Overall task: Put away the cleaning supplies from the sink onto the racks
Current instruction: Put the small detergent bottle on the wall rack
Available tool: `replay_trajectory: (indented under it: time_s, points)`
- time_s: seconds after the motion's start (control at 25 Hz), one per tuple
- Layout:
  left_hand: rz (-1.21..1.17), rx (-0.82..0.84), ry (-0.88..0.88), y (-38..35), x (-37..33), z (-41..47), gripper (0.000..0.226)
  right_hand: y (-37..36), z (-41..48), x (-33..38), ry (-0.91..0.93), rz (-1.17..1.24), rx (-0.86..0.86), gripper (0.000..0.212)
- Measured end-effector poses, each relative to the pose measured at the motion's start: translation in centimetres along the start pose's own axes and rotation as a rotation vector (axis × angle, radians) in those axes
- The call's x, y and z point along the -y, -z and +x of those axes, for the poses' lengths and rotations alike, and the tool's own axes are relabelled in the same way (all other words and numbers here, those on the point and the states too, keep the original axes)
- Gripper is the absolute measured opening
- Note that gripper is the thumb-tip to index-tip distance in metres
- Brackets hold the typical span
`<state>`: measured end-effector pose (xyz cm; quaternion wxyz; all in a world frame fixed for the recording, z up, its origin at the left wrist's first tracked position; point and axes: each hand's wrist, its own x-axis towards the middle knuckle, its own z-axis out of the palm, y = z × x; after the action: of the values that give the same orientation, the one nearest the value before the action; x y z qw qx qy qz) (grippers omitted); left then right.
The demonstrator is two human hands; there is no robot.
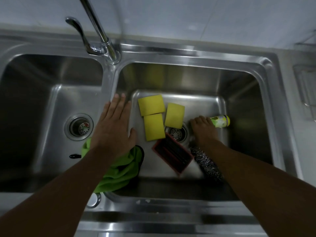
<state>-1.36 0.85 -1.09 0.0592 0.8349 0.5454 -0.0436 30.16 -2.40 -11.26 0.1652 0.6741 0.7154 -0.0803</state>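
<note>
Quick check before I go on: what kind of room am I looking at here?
Most likely a home kitchen, at the sink. A double-basin steel sink with a swivel faucet fills the view, and the right basin holds yellow sponges, a green cloth and a steel scourer. A wire rack sits at right.

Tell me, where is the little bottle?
The bottle lies on its side in the right sink basin, right of the drain, under the right hand fingertips.

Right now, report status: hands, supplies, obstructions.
Left hand open, flat on divider. Right hand on bottle. Three sponges in basin. Nothing blocking.
</note>
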Motion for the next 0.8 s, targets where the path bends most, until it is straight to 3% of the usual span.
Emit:
replay_trajectory:
  time_s: [0.08,0.24,0.36,0.52,0.64,0.8]
  points:
    - [-0.008,-0.005,0.0,0.0,0.1,0.0,0.085,1.3,-0.3,-0.5,0.032,0.101,-0.046,0.042]
    - [0.018,0.031,-0.006,0.2,0.1,-0.2,0.09,3.9,-2.9,-2.0,-0.115,0.5,-0.175,0.067]
    - [0.073,0.135,0.003,1.1,-0.6,-0.2,0.09,6.3,-6.0,-2.8,-0.327,0.87,-0.265,0.054]
    - [0.004,0.354,0.038,4.3,-4.6,1.2,0.066,11.2,-10.1,-5.3,-0.412,1.072,-0.445,0.039]
    - [-0.045,0.302,-0.053,7.5,-10.7,2.6,0.055,16.0,-12.6,-7.9,-0.385,1.223,-0.49,0.038]
    - [-0.211,0.159,-0.161,13.6,-19.6,5.2,0.051,24.0,-15.1,-11.9,-0.31,1.279,-0.682,0.038]
